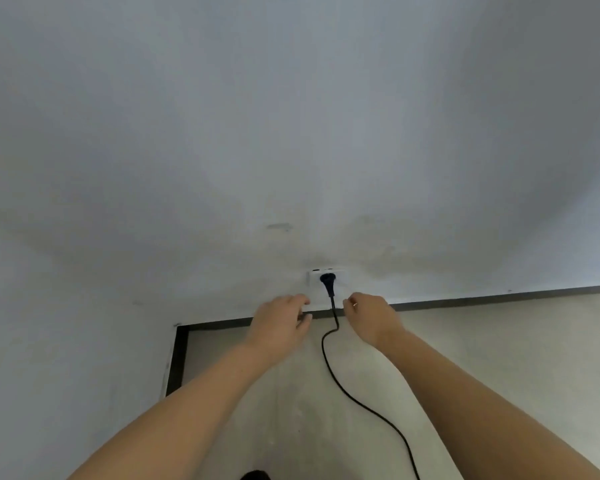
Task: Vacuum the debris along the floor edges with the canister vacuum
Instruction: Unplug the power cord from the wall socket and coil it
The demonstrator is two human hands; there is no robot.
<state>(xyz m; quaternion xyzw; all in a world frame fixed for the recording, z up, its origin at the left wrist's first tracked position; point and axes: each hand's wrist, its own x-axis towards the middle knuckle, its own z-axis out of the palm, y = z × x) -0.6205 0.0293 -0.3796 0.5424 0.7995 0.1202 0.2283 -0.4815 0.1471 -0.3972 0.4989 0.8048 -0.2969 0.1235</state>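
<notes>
Left hand: the left hand (280, 322) hangs low before the wall, just left of the cord, fingers loosely curled toward the skirting; it grasps nothing that can be seen.
Right hand: the right hand (369, 315) is just right of the cord, fingers bent in with a ring showing; whether the fingertips pinch anything cannot be told, but they look apart from the cord.
Plug: the dark plug (326, 280) sits in the white wall socket (326, 277) low on the wall, between the two hands and slightly above them.
Cord: the black cord (329, 362) drops from the plug, crosses the skirting and snakes over the floor to the bottom edge of the view.
Vacuum: canister not in view; presumably at the far end of the cord, out of frame.
Progress: power looks connected; judged as set-up only. No nozzle or hose in sight, so all the edge cleaning appears left to do.
Floor edge: the dark skirting (499, 297) runs along the wall foot and turns a corner at left; the pale floor (499, 358) beside it is too blurred to pick out debris.
Obstacles: the cord lies across the floor near the edge and may snag the nozzle or feet.
Other: scuffed grey wall (291, 133); a small dark shape at bottom centre, unidentified.
</notes>
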